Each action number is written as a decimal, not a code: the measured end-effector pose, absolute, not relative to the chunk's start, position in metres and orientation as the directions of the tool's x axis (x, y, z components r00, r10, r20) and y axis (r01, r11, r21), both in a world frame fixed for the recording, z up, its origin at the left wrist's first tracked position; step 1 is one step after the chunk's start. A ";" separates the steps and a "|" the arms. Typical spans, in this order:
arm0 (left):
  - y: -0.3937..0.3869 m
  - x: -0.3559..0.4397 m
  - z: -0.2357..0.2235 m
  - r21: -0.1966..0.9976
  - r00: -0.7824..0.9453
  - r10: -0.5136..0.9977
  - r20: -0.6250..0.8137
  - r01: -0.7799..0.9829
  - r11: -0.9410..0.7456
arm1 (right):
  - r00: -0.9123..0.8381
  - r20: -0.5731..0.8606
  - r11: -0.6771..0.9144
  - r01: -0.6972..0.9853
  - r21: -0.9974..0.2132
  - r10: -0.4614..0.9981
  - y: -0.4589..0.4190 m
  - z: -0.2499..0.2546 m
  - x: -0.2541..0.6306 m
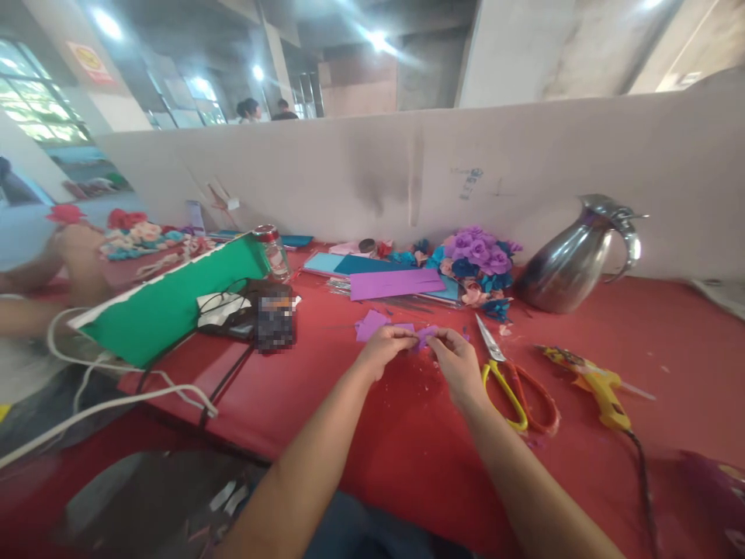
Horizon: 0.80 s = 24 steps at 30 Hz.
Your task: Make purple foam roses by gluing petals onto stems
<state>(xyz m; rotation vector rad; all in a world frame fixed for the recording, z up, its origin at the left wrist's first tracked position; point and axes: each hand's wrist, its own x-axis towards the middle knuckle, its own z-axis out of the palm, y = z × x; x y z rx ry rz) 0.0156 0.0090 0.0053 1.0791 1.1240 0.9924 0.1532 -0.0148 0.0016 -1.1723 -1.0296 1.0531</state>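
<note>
Between my two hands is a small piece of purple paper point(424, 337), pinched from both sides. My left hand point(385, 346) grips its left edge with closed fingers. On the other side my right hand point(455, 359) pinches the right edge. Just behind my left hand lie cut purple paper pieces point(372, 324) on the red table. Farther back a long purple paper strip point(396, 284) rests on blue sheets and thin wires. Scissors point(505, 380) with one yellow and one red handle lie beside my right hand, blades apart.
A yellow glue gun point(605, 396) and a steel jug point(573, 256) stand to the right. Paper flowers point(480, 252) are heaped at the back. Leftward are a glass jar point(272, 252), a dark pouch point(233, 307), a green board point(180, 299), white cables point(140, 397) and another person's arm point(70, 264).
</note>
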 end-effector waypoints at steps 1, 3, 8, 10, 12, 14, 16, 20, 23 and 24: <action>0.008 0.016 0.006 0.978 0.168 0.968 -0.188 -0.056 0.200 | 0.203 0.067 0.086 -0.083 -0.993 0.977 -0.015 0.002 0.154; 0.005 0.018 0.007 0.979 0.197 0.963 -0.183 -0.050 0.197 | 0.196 0.070 0.088 -0.082 -0.993 0.978 -0.014 0.002 0.154; 0.000 0.022 0.006 0.985 0.290 0.946 -0.145 -0.046 0.165 | 0.156 0.085 0.099 -0.087 -0.991 0.984 -0.013 -0.003 0.155; 0.001 0.022 0.004 0.988 0.284 0.950 -0.130 -0.043 0.148 | 0.153 0.086 0.103 -0.108 -0.989 0.984 -0.013 -0.003 0.155; 0.002 0.022 0.003 0.990 0.265 0.957 -0.115 -0.049 0.132 | 0.160 0.085 0.106 -0.123 -0.987 0.983 -0.014 -0.002 0.154; 0.003 0.022 0.002 0.991 0.247 0.964 -0.101 -0.066 0.120 | 0.162 0.075 0.096 -0.124 -0.988 0.984 -0.016 -0.001 0.154; 0.003 0.023 0.003 0.990 0.224 0.971 -0.089 -0.085 0.111 | 0.156 0.059 0.078 -0.117 -0.990 0.986 -0.016 -0.001 0.153; 0.003 0.024 0.002 0.990 0.181 0.981 -0.072 -0.108 0.092 | 0.156 0.051 0.067 -0.095 -0.993 0.986 -0.016 -0.001 0.152; 0.005 0.024 0.000 0.989 0.158 0.985 -0.067 -0.122 0.087 | 0.160 0.040 0.056 -0.097 -0.994 0.986 -0.015 -0.003 0.152; 0.005 0.023 -0.001 0.987 0.148 0.987 -0.069 -0.132 0.089 | 0.159 0.035 0.052 -0.105 -0.993 0.987 -0.015 -0.003 0.151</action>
